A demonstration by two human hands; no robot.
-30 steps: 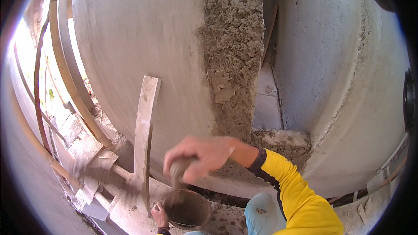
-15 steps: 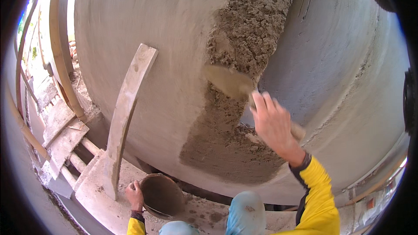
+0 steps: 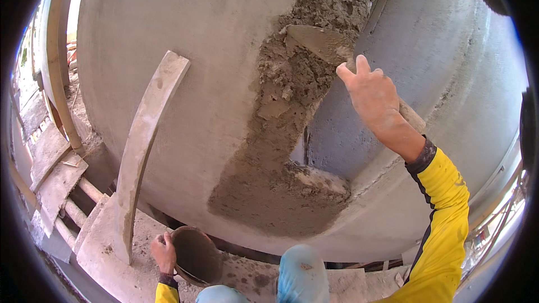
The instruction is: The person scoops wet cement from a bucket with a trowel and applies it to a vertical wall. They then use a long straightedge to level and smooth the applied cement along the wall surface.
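Observation:
My right hand [image 3: 375, 90] grips the wooden handle of a trowel [image 3: 321, 42], whose mortar-smeared blade lies against the wet, rough mortar [image 3: 281, 78] on the wall. This dark strip of mortar runs down the wall and widens into a smoother patch low on it. At the lower left, my left hand [image 3: 164, 252] is closed on the rim of a round, dark bucket [image 3: 196, 255]. The bucket stands tilted on the ledge beside my knees; its contents are too dark to make out.
A long wooden board [image 3: 147, 134] leans against the grey plastered wall [image 3: 185, 17] left of the mortar. A smooth recess [image 3: 387, 67] lies right of the strip. Bamboo poles and loose planks [image 3: 59, 182] stand at the left. My knees [image 3: 303, 275] are close below the wall.
My right hand and the trowel have moved up along the mortar strip. A smoother dab of mortar now shows below the blade. My left hand stays at the bucket, and the view has shifted slightly.

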